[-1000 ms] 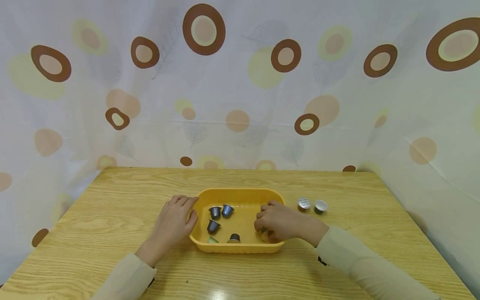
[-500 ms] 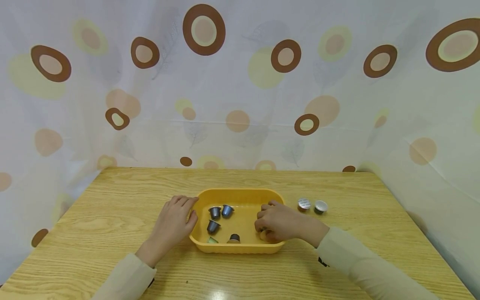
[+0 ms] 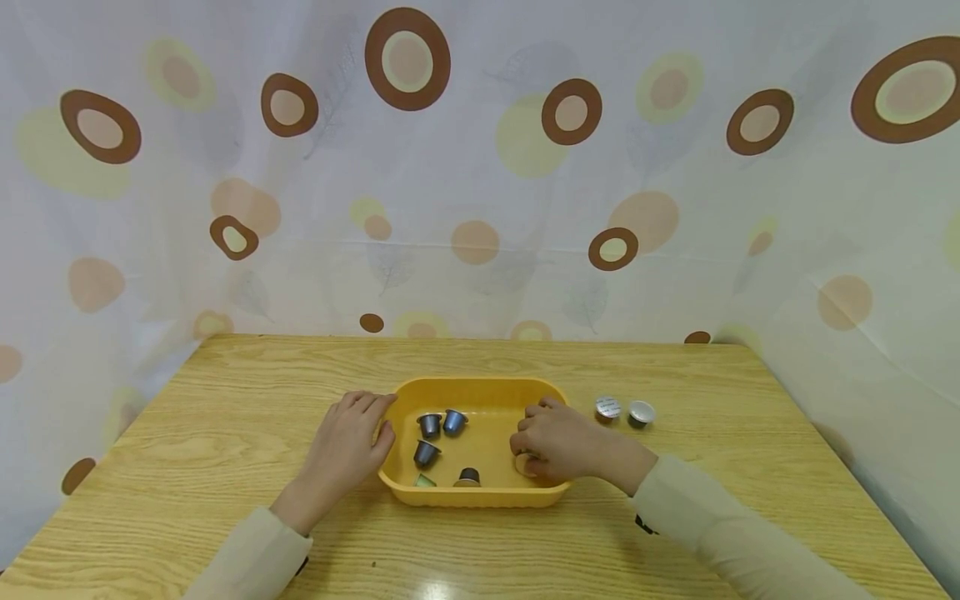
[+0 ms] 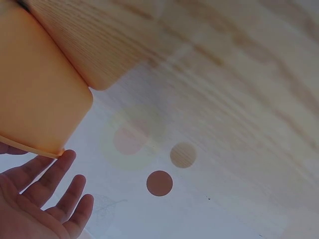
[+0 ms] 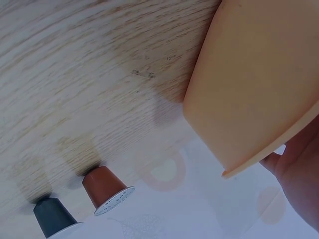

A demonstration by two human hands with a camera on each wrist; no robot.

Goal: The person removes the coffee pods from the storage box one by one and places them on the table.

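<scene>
The yellow plastic tray (image 3: 480, 497) sits on the wooden table. My left hand (image 3: 348, 437) rests on its left rim with fingers mostly straight; the left wrist view shows a fingertip touching the tray corner. Reaching in over the right end, my right hand (image 3: 555, 442) has bent fingers around a coffee capsule (image 3: 522, 465), of which only a pale tan edge shows. Elsewhere in the tray lie a blue capsule (image 3: 454, 422), two dark grey capsules (image 3: 430, 426), a black capsule (image 3: 469, 475) with a tan lid, and a partly hidden light green capsule (image 3: 424, 481).
Right of the tray, a brown capsule (image 5: 104, 186) and a dark green capsule (image 5: 54, 217) stand on the table (image 3: 750, 467), lids up. A patterned cloth (image 3: 480, 192) hangs behind the table and along both sides.
The capsule under my right hand has shifted slightly left and up, its tan edge now showing differently beside the fingers. My left hand and the other capsules stay where they were.
</scene>
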